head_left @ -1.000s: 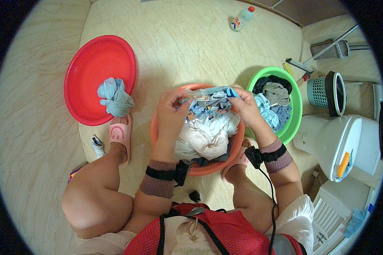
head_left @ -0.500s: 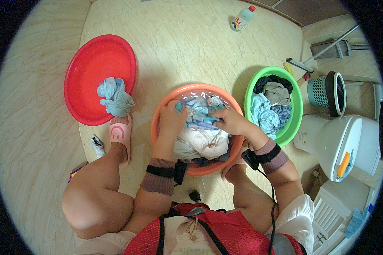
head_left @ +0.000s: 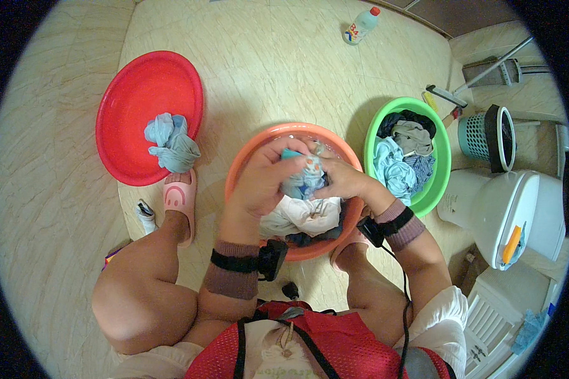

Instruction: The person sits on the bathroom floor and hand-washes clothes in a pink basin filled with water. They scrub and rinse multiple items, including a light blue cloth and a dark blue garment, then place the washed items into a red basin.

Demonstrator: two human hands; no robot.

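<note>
Over the orange basin (head_left: 238,235) of water, my left hand (head_left: 267,180) is closed on a bunched light-blue patterned garment (head_left: 308,174), its thumb and fingers pinching the top. My right hand (head_left: 342,180) grips the same garment from the right, its fingertips partly hidden by the cloth. Just below both hands lies a white garment (head_left: 306,213) heaped in the basin. Darker cloth (head_left: 325,238) shows along the near rim, under the white heap.
To the left, a red basin (head_left: 139,101) holds a twisted pale-blue cloth (head_left: 172,142). At the right, a green basin (head_left: 441,189) holds several garments. A bottle (head_left: 361,26) stands at the back; a toilet (head_left: 506,211) and teal basket (head_left: 473,137) are further right. My slippered feet flank the orange basin.
My left hand has lifted and turned, drawing the patterned cloth into a tighter bunch. My right hand has stayed nearly in place beside it.
</note>
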